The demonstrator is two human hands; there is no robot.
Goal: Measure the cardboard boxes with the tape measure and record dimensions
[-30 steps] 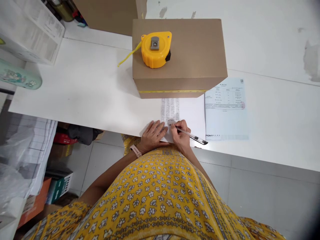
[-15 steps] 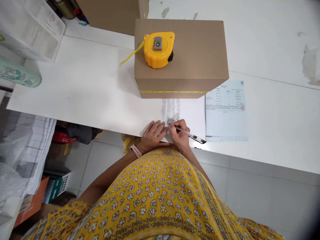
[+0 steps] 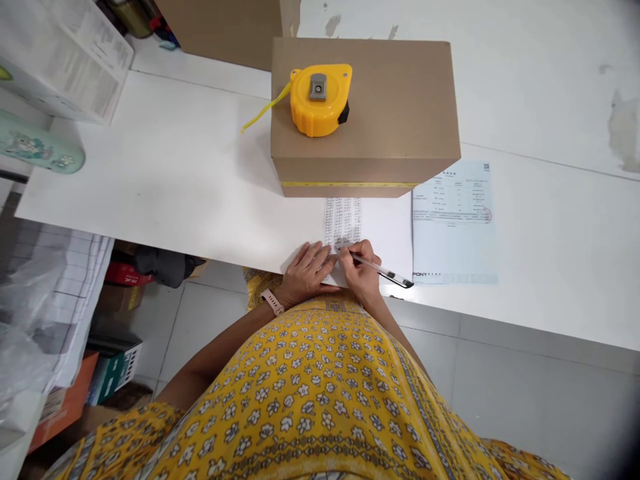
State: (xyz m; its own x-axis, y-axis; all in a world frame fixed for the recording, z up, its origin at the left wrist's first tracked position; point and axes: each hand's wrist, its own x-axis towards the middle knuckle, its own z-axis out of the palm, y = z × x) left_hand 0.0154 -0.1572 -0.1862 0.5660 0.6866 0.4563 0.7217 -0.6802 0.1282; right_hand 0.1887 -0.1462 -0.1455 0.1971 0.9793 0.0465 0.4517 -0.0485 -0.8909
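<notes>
My right hand (image 3: 361, 268) is closed around a clear pen with a black cap (image 3: 385, 272), its tip at a white sheet (image 3: 387, 227) that bears columns of handwriting. Flat on the sheet's left edge, with fingers stretched out, lies my left hand (image 3: 307, 272). The far part of the sheet disappears beneath a brown cardboard box (image 3: 395, 100). On top of that box rests a yellow tape measure (image 3: 320, 110) with a wrist strap. A strip of yellow measuring tape (image 3: 350, 185) runs along the box's near side, low down.
Right of the sheet lies a light-blue printed document (image 3: 455, 233). A mint-green bottle (image 3: 43, 147) and a white carton (image 3: 65, 60) stand at the left of the white table (image 3: 190, 153). Another cardboard box (image 3: 225, 30) is behind. Boxes and bags fill the lower left.
The view has shifted very slightly, moving the things a few pixels right. Both hands and the pen keep nearly the same pose on the sheet.
</notes>
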